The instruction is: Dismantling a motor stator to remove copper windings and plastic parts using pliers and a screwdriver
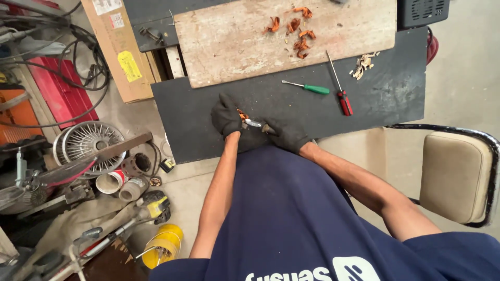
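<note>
My gloved left hand (pixel 226 115) clamps the orange copper bundle (pixel 242 115) at the dark bench's (pixel 396 93) near edge so my right hand (pixel 285 134), closed on a metal tool (pixel 255 124), bites it steadily.

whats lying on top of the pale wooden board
On the wooden board lie curled orange scraps and small crumbs. Its far edge runs out of frame, so anything there cannot be seen.

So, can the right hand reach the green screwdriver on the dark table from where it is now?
Probably yes. The green screwdriver lies on the dark table just beyond the gloved right hand, with bare surface between them. That hand already holds a small metal tool, though.
</note>
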